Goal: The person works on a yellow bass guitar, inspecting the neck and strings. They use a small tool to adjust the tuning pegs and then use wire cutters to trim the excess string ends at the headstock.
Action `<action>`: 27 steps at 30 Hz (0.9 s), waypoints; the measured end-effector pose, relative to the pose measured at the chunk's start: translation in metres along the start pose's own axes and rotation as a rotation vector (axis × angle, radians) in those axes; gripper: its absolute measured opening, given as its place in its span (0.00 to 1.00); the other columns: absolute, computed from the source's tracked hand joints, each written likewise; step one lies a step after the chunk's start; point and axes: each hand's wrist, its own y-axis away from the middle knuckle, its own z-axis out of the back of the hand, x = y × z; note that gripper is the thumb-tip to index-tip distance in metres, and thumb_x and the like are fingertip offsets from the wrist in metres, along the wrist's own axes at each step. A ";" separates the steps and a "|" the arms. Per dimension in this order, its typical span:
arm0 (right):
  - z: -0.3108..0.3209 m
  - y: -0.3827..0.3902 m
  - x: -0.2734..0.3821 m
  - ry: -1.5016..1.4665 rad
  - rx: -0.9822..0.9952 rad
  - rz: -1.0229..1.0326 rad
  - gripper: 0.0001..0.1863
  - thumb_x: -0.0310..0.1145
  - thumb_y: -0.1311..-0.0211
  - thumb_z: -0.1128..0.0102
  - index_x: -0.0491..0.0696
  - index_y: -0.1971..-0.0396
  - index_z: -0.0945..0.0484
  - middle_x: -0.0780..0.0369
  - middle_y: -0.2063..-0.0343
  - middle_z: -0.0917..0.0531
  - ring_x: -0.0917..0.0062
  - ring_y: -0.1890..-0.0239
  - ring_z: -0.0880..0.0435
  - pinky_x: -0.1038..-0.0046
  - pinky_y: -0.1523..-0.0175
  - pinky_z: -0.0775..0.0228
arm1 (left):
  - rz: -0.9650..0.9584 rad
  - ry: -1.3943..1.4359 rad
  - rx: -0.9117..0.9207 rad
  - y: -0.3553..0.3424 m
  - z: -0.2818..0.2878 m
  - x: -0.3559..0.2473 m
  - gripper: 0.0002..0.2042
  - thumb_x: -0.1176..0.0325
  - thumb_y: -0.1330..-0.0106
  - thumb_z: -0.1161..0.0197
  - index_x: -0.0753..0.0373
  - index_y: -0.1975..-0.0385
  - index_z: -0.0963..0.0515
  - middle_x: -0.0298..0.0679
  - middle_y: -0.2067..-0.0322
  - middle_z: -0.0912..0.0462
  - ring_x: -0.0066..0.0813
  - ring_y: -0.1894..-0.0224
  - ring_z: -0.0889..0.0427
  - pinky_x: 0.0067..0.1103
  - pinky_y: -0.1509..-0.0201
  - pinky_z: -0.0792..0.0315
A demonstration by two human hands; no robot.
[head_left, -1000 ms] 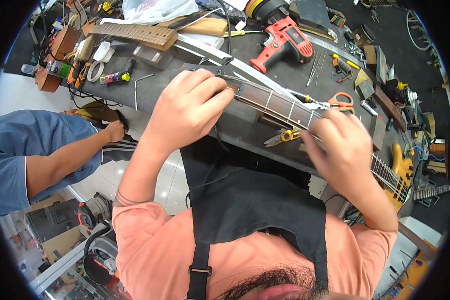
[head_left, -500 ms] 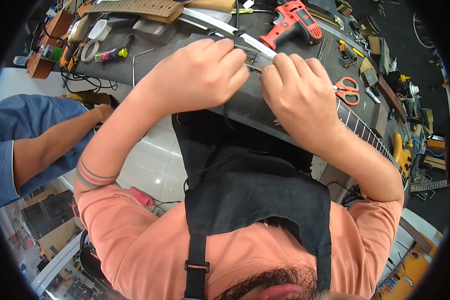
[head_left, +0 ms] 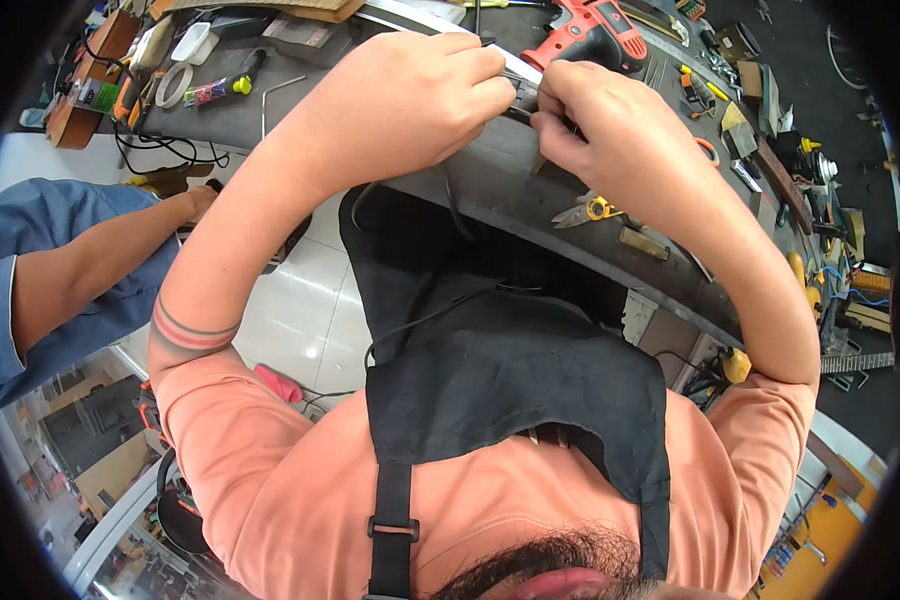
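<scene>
Both my hands are raised over the dark workbench (head_left: 510, 190), close to each other at its middle. My left hand (head_left: 425, 95) is closed, with its fingers curled. My right hand (head_left: 610, 115) is also closed, its thumb and fingers brought together in a pinch. Between them shows a short dark piece with metal edges (head_left: 522, 93); the hands cover most of it, so its kind is unclear. Below my right hand lie a yellow-handled cutting tool (head_left: 585, 213) and a small wooden block (head_left: 644, 243). Orange-handled scissors (head_left: 708, 152) peek out behind my right forearm.
A red power drill (head_left: 595, 35) lies beyond my right hand. Left of my hands are a hex key (head_left: 267, 105), a tape ring (head_left: 174, 85) and a white tub (head_left: 196, 43). Tools crowd the right side. Another person's arm (head_left: 120, 240) is at the left.
The fretted neck running out under my right forearm no longer shows there; the cutting tool and wooden block have come into sight. Both hands sit higher in view, and the right has turned.
</scene>
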 end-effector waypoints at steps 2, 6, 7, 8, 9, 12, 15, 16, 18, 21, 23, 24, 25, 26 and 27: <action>0.002 -0.002 0.000 -0.024 0.046 -0.070 0.09 0.31 0.35 0.36 0.39 0.65 0.20 0.50 0.70 0.14 0.52 0.63 0.12 0.55 0.56 0.21 | 0.034 0.012 0.001 -0.002 -0.004 0.000 0.11 0.72 0.41 0.28 0.62 0.62 0.22 0.38 0.64 0.21 0.39 0.59 0.16 0.33 0.58 0.21; 0.004 -0.005 -0.004 -0.073 0.025 -0.101 0.10 0.31 0.35 0.37 0.37 0.66 0.18 0.48 0.73 0.15 0.52 0.68 0.13 0.56 0.59 0.22 | 0.147 0.204 0.052 -0.009 0.002 0.006 0.08 0.73 0.37 0.28 0.63 0.62 0.20 0.40 0.63 0.20 0.44 0.58 0.17 0.35 0.56 0.23; 0.009 -0.009 -0.001 -0.089 0.036 -0.149 0.10 0.31 0.35 0.37 0.37 0.67 0.17 0.48 0.74 0.15 0.52 0.69 0.13 0.56 0.60 0.22 | 0.153 0.224 0.053 -0.011 0.003 0.010 0.06 0.71 0.36 0.30 0.63 0.65 0.20 0.40 0.65 0.19 0.44 0.57 0.17 0.35 0.56 0.23; 0.014 -0.011 0.000 -0.105 0.048 -0.197 0.10 0.30 0.35 0.36 0.36 0.68 0.17 0.47 0.75 0.16 0.52 0.71 0.14 0.57 0.61 0.22 | 0.157 0.244 0.054 -0.013 0.002 0.014 0.05 0.70 0.35 0.32 0.63 0.67 0.19 0.40 0.66 0.19 0.44 0.57 0.17 0.35 0.57 0.23; 0.018 -0.012 -0.007 -0.111 0.023 -0.182 0.10 0.31 0.32 0.36 0.38 0.66 0.20 0.53 0.76 0.21 0.64 0.72 0.21 0.62 0.63 0.27 | 0.161 0.265 0.055 -0.016 0.003 0.017 0.06 0.68 0.34 0.34 0.62 0.69 0.19 0.41 0.68 0.18 0.43 0.56 0.17 0.35 0.57 0.23; 0.051 -0.042 0.024 -0.025 0.216 -0.467 0.13 0.35 0.30 0.35 0.38 0.62 0.19 0.54 0.71 0.17 0.69 0.66 0.17 0.66 0.59 0.25 | 0.168 0.261 0.169 -0.020 0.012 0.014 0.05 0.69 0.32 0.34 0.63 0.66 0.19 0.44 0.65 0.19 0.48 0.58 0.17 0.38 0.54 0.22; 0.038 -0.012 0.000 -0.090 -0.007 -0.219 0.10 0.33 0.29 0.35 0.41 0.65 0.23 0.60 0.78 0.26 0.75 0.74 0.30 0.68 0.65 0.33 | 0.144 0.325 0.147 -0.019 0.008 0.020 0.05 0.68 0.32 0.33 0.63 0.65 0.18 0.43 0.65 0.20 0.47 0.58 0.17 0.37 0.55 0.22; 0.036 -0.007 -0.003 -0.090 0.002 -0.236 0.11 0.33 0.30 0.34 0.41 0.65 0.23 0.61 0.77 0.26 0.75 0.74 0.30 0.69 0.65 0.33 | 0.140 0.315 0.147 -0.020 0.006 0.021 0.05 0.68 0.32 0.33 0.62 0.65 0.18 0.43 0.65 0.20 0.47 0.58 0.16 0.37 0.55 0.22; 0.033 0.002 -0.006 -0.090 0.021 -0.267 0.11 0.33 0.30 0.32 0.41 0.65 0.23 0.61 0.77 0.25 0.75 0.74 0.30 0.69 0.65 0.33 | 0.134 0.296 0.145 -0.022 0.004 0.022 0.05 0.68 0.32 0.32 0.62 0.65 0.18 0.43 0.66 0.20 0.47 0.58 0.16 0.36 0.54 0.22; 0.025 0.013 -0.026 -0.161 0.023 -0.270 0.11 0.34 0.29 0.31 0.41 0.62 0.20 0.63 0.76 0.24 0.79 0.73 0.29 0.70 0.65 0.33 | 0.149 0.304 0.110 -0.025 0.002 0.020 0.05 0.70 0.33 0.32 0.64 0.63 0.17 0.44 0.66 0.19 0.47 0.58 0.16 0.36 0.54 0.22; 0.022 0.012 -0.037 -0.204 0.042 -0.248 0.11 0.34 0.28 0.32 0.41 0.59 0.18 0.64 0.76 0.23 0.81 0.73 0.28 0.70 0.65 0.33 | 0.208 0.345 0.060 -0.025 0.003 0.025 0.05 0.72 0.34 0.31 0.64 0.62 0.16 0.44 0.65 0.19 0.47 0.57 0.16 0.36 0.53 0.22; 0.020 0.009 -0.040 -0.223 0.057 -0.234 0.11 0.34 0.28 0.32 0.41 0.58 0.18 0.64 0.75 0.22 0.81 0.72 0.27 0.71 0.64 0.32 | 0.238 0.365 0.036 -0.026 0.004 0.027 0.05 0.73 0.35 0.31 0.65 0.62 0.16 0.44 0.65 0.19 0.47 0.57 0.16 0.36 0.53 0.22; 0.019 0.007 -0.041 -0.243 0.073 -0.216 0.11 0.34 0.28 0.32 0.41 0.57 0.17 0.64 0.75 0.21 0.82 0.72 0.27 0.71 0.64 0.32 | 0.298 0.310 0.073 -0.028 0.019 0.020 0.06 0.74 0.35 0.31 0.66 0.61 0.16 0.44 0.64 0.18 0.48 0.57 0.17 0.36 0.53 0.23; 0.018 0.002 -0.038 -0.271 0.087 -0.233 0.12 0.35 0.27 0.32 0.41 0.56 0.16 0.64 0.74 0.20 0.83 0.72 0.27 0.72 0.64 0.31 | 0.299 0.319 0.081 -0.025 0.017 0.024 0.05 0.74 0.35 0.32 0.66 0.61 0.16 0.44 0.64 0.18 0.48 0.56 0.17 0.36 0.52 0.23; 0.017 -0.004 -0.034 -0.301 0.102 -0.248 0.12 0.35 0.27 0.33 0.41 0.55 0.16 0.64 0.74 0.20 0.83 0.72 0.26 0.72 0.64 0.31 | 0.301 0.328 0.090 -0.020 0.013 0.031 0.05 0.74 0.35 0.32 0.66 0.61 0.16 0.44 0.64 0.18 0.49 0.56 0.17 0.37 0.52 0.23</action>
